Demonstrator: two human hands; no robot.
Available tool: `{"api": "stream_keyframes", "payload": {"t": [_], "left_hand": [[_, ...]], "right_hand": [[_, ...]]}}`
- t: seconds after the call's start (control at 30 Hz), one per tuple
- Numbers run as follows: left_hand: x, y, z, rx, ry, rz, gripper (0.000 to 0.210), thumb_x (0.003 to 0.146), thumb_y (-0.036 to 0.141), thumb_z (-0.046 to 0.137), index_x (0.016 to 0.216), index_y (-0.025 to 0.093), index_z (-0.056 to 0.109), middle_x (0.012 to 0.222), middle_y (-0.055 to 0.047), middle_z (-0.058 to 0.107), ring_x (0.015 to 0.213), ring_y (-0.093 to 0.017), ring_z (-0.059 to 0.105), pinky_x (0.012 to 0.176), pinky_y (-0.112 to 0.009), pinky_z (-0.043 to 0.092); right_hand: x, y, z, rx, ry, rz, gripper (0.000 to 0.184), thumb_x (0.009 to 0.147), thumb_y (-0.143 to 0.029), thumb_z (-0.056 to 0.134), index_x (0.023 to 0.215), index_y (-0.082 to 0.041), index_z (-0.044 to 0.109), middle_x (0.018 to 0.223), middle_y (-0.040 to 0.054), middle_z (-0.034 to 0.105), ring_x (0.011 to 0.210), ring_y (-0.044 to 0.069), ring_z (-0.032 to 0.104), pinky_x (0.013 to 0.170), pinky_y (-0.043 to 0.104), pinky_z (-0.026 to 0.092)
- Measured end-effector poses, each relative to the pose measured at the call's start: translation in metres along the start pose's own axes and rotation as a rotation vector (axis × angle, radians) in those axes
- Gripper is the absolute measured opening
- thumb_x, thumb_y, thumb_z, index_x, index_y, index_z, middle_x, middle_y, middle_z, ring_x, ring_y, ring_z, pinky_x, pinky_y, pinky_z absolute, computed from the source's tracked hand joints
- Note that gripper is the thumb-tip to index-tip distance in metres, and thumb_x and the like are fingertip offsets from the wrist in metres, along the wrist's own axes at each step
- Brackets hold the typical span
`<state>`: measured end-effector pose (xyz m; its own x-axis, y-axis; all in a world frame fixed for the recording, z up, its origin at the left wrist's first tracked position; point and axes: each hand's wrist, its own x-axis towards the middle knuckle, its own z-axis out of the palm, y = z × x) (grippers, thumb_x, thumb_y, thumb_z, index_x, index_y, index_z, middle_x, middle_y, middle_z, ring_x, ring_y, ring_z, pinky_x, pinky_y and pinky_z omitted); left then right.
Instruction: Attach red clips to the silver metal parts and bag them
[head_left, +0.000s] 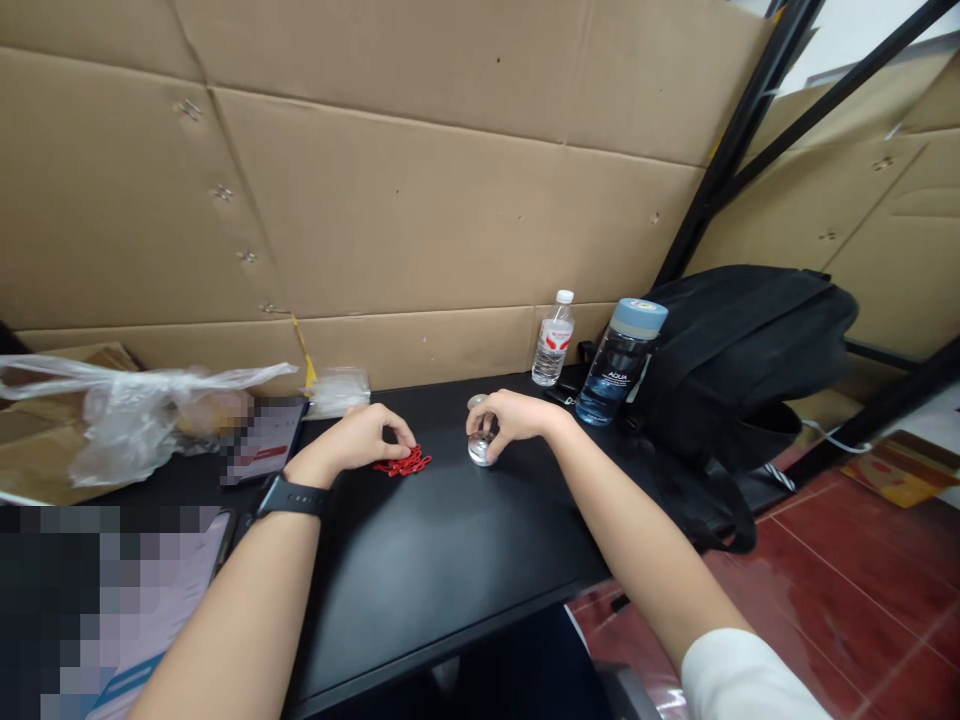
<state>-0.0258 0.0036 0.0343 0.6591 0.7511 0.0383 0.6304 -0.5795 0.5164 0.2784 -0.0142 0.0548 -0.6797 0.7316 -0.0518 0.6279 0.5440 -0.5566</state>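
Note:
A small pile of red paper clips (pixel 411 463), thin looped pieces, lies on the black table. My left hand (pixel 365 437), with a dark watch on the wrist, reaches over the pile from the left. Its thumb and fingers are pinched together at the pile's near top, touching the clips; how many they grip is hidden. To the right, my right hand (pixel 509 415) curls its fingers and thumb around a small clear round container (pixel 480 455) that stands on the table. Just behind the fingers shows another clear round piece (pixel 476 401), partly covered by the hand.
A water bottle (pixel 553 340), a blue-lidded AQUA bottle (pixel 619 362) and a black backpack (pixel 750 350) stand at the right. A plastic bag (pixel 135 410), a blurred phone-like item (pixel 264 440) and clear packets (pixel 337 391) lie at the left. Cardboard (pixel 420 200) walls the back.

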Motion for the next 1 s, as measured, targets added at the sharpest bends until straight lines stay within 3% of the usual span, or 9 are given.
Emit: {"api": "stream_keyframes", "payload": {"t": [0.1,0.23,0.37,0.43,0.53,0.7,0.9,1.0], "left_hand": [[0.001,0.005,0.002,0.048,0.041,0.004,0.024,0.079,0.042,0.062,0.086,0.027,0.079,0.088,-0.002,0.079,0.079,-0.02,0.071,0.08,-0.028,0.052],[0.001,0.007,0.001,0.179,0.195,-0.073,0.026,0.084,0.04,0.056,0.09,0.025,0.077,0.096,-0.005,0.077,0.089,-0.024,0.07,0.084,-0.031,0.05],[-0.01,0.005,-0.009,0.373,0.627,-0.493,0.031,0.089,0.035,0.049,0.108,0.021,0.07,0.111,-0.013,0.071,0.102,-0.03,0.066,0.086,-0.038,0.05],[-0.019,-0.002,-0.016,0.447,0.782,-0.705,0.041,0.09,0.035,0.047,0.123,0.016,0.061,0.121,-0.021,0.064,0.106,-0.035,0.064,0.086,-0.044,0.049],[-0.031,-0.022,-0.023,0.452,0.753,-0.865,0.047,0.087,0.029,0.047,0.129,0.009,0.053,0.127,-0.027,0.058,0.109,-0.04,0.062,0.089,-0.052,0.046],[-0.039,-0.058,-0.026,0.357,0.602,-1.029,0.035,0.081,0.022,0.048,0.113,0.013,0.06,0.112,-0.025,0.067,0.118,-0.041,0.055,0.096,-0.059,0.036],[-0.039,-0.071,-0.022,0.298,0.594,-1.002,0.037,0.081,0.023,0.048,0.116,0.017,0.06,0.115,-0.026,0.068,0.126,-0.044,0.05,0.097,-0.064,0.033],[-0.039,-0.07,-0.021,0.289,0.583,-0.989,0.035,0.083,0.023,0.047,0.115,0.017,0.06,0.117,-0.027,0.067,0.129,-0.044,0.047,0.097,-0.066,0.032]], "right_hand": [[0.001,-0.001,0.003,0.023,-0.015,-0.001,0.046,0.053,-0.034,0.092,0.095,-0.021,0.077,0.088,0.0004,0.076,0.078,0.018,0.071,0.067,0.022,0.051],[0.0,0.001,0.003,0.025,0.002,-0.001,0.045,0.054,-0.036,0.092,0.094,-0.022,0.077,0.088,0.0006,0.076,0.077,0.017,0.07,0.066,0.021,0.05],[0.0,0.005,0.002,-0.001,-0.027,0.039,0.052,0.053,-0.038,0.092,0.099,-0.02,0.075,0.09,0.0014,0.075,0.08,0.018,0.07,0.068,0.021,0.05],[0.001,0.006,0.001,-0.004,-0.054,0.045,0.057,0.052,-0.039,0.092,0.102,-0.019,0.074,0.091,0.0017,0.074,0.082,0.018,0.07,0.07,0.021,0.051],[0.002,0.007,0.001,-0.018,-0.065,0.047,0.06,0.052,-0.04,0.093,0.105,-0.02,0.073,0.093,0.0019,0.074,0.083,0.018,0.069,0.071,0.022,0.051],[0.001,0.007,0.001,-0.015,-0.078,0.066,0.062,0.052,-0.041,0.093,0.106,-0.02,0.073,0.094,0.0014,0.074,0.083,0.017,0.068,0.072,0.022,0.05],[0.0,0.004,0.001,-0.008,-0.089,0.087,0.065,0.048,-0.043,0.094,0.106,-0.021,0.074,0.095,0.0015,0.075,0.083,0.018,0.068,0.072,0.023,0.05],[0.0,0.007,-0.001,0.012,-0.013,0.055,0.052,0.062,-0.046,0.088,0.105,-0.021,0.074,0.099,0.0034,0.075,0.085,0.018,0.069,0.073,0.024,0.05]]}}
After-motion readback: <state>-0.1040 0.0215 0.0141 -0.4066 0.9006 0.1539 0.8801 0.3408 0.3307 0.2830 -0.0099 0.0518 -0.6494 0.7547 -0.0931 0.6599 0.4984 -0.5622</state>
